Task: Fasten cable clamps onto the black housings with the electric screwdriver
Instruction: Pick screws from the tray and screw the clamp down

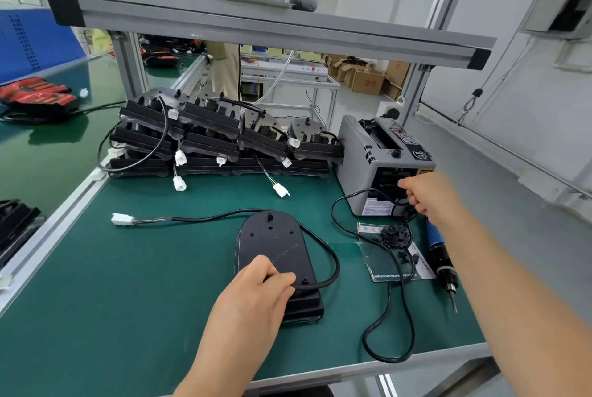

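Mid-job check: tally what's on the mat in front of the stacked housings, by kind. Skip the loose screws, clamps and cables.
black housing: 1
electric screwdriver: 1
grey tape dispenser: 1
paper sheet: 1
Total: 4

The left hand (pixel 256 294) gripped the housing (pixel 272 242) on the desk (pixel 144 284); the right hand (pixel 423 194) was at the tape dispenser (pixel 362 153), near the screwdriver (pixel 442 258).
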